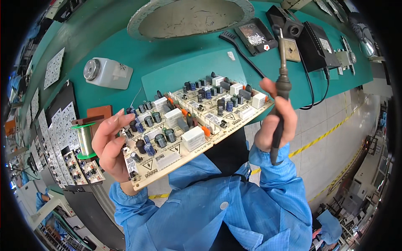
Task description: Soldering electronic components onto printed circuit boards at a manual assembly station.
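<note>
A cream circuit board panel (180, 158), crowded with blue and dark capacitors and white block components, is held tilted above the bench's near edge. My left hand (109, 144) grips its left end, the fingers curled over the top side. In my right hand (264, 133) is a soldering iron (284, 85), its dark handle between the fingers and its metal tip pointing up and away. That hand is also at the panel's right end; whether it bears on the board I cannot tell.
Beyond the panel lie a green mat (167, 81), a plastic bottle (111, 73), a black brush (247, 58) and a dark tray (255, 35). A solder spool (86, 142) stands left near several boards. At right is a black soldering station (320, 46); a large round hood (192, 19) overhangs the back.
</note>
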The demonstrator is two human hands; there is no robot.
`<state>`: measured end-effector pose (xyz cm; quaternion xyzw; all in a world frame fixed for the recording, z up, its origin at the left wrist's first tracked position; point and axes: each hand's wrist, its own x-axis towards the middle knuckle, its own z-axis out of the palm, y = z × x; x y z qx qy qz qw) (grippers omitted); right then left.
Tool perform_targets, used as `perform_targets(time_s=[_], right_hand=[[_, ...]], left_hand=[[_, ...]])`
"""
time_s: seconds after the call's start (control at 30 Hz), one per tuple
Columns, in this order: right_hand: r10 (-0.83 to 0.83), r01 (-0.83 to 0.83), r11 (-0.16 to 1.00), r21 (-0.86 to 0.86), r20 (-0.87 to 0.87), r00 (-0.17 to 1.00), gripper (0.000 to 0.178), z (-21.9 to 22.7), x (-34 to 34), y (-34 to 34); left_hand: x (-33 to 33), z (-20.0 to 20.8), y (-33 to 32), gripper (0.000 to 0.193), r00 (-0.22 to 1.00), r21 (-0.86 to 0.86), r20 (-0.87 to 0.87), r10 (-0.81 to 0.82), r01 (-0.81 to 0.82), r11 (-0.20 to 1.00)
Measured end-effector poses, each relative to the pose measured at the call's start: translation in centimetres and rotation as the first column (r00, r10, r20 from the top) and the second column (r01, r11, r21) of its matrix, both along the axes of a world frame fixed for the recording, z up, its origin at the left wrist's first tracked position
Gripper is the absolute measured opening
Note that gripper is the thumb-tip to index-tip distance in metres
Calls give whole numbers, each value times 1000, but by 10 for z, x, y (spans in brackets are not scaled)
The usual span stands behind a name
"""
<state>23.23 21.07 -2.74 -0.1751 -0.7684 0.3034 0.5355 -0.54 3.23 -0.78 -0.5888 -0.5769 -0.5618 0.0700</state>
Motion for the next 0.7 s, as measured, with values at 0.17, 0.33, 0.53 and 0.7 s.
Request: perform_targets(time_s=[0.17,0.33,0.53,0.7], right_hand=[[39,-43,998,52,80,996,36,5,0,0],[47,-50,998,47,71,996,31,-4,6,-4],[-15,14,1000,12,72,997,29,-13,12,-7],[-34,35,998,-43,33,999,31,-20,13,-8]], left_hand=[[10,7,2,38,995,-8,-84,62,-63,998],[11,35,7,42,917,-308,-349,194,-308,900],[22,33,16,44,925,-169,-274,264,-317,933],[24,36,19,36,933,-132,-256,253,-293,947]])
